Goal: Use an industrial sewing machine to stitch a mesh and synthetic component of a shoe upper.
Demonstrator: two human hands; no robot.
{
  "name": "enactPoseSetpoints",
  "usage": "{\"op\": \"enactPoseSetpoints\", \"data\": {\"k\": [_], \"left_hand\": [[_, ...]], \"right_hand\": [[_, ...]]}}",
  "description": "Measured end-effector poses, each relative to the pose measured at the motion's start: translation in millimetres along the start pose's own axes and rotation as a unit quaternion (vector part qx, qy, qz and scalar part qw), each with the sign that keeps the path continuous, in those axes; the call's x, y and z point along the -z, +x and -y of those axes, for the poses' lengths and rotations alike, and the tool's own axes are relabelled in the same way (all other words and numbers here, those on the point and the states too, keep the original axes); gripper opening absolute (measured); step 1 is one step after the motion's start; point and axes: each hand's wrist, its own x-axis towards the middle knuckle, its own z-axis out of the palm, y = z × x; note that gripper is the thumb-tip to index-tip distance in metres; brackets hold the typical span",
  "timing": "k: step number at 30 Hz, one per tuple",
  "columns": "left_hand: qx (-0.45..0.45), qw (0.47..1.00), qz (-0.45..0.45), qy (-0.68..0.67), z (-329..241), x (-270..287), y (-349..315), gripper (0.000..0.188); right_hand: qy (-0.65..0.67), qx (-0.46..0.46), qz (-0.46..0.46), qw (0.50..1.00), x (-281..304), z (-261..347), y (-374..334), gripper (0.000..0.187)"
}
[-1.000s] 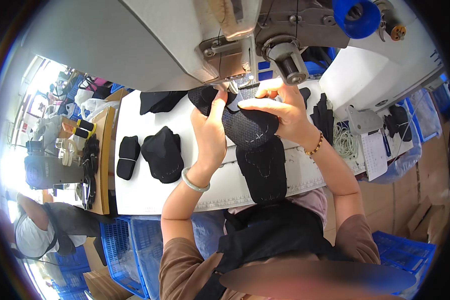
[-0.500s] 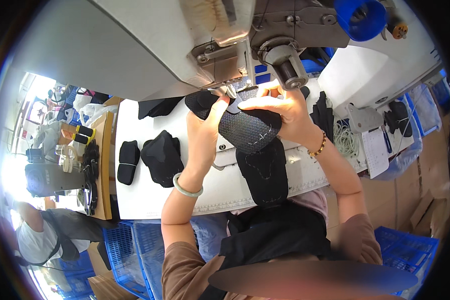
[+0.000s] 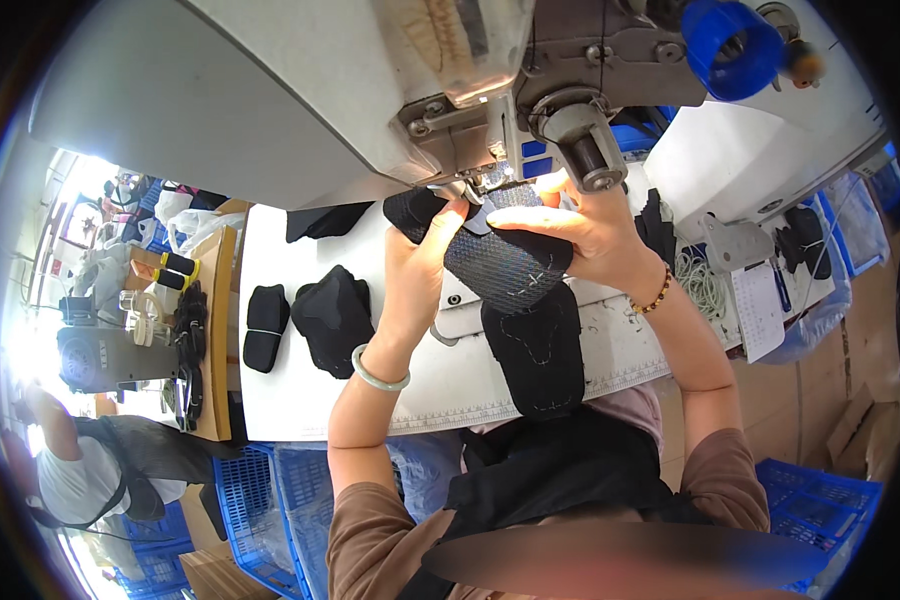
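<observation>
A black mesh fabric piece [image 3: 505,268] with pale chalk marks lies under the presser foot [image 3: 462,192] of a sewing machine [image 3: 440,125]. My left hand [image 3: 418,262] grips its left edge, the thumb on top close to the foot. On the other side my right hand [image 3: 602,240] pinches the piece, its thumb laid across the top and pointing toward the needle area. Some of the fingers are hidden beneath the fabric and behind the machine head. A darker black piece [image 3: 535,355], also marked, hangs toward me over the table's front edge.
On the white table [image 3: 410,405] to the left lie a tied black bundle [image 3: 266,328] and a stack of black pieces [image 3: 335,322]. White cord [image 3: 700,283] and a paper sheet [image 3: 758,310] lie to the right. Blue crates [image 3: 255,515] stand below. Another person [image 3: 90,480] is at far left.
The whole view has shifted slightly. My hands keep nearly the same hold on the mesh piece at the presser foot.
</observation>
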Motion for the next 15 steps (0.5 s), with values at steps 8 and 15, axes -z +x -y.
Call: {"op": "enactPoseSetpoints", "data": {"k": [8, 15], "left_hand": [[-0.002, 1.000, -0.008, -0.021, 4, 6, 6, 0.012], [0.033, 0.997, 0.026, -0.060, 7, 17, 16, 0.011]], "right_hand": [[-0.051, -0.005, -0.003, 0.999, -1, 7, -1, 0.043], [-0.148, 0.000, 0.008, 0.989, 0, 15, -3, 0.054]]}}
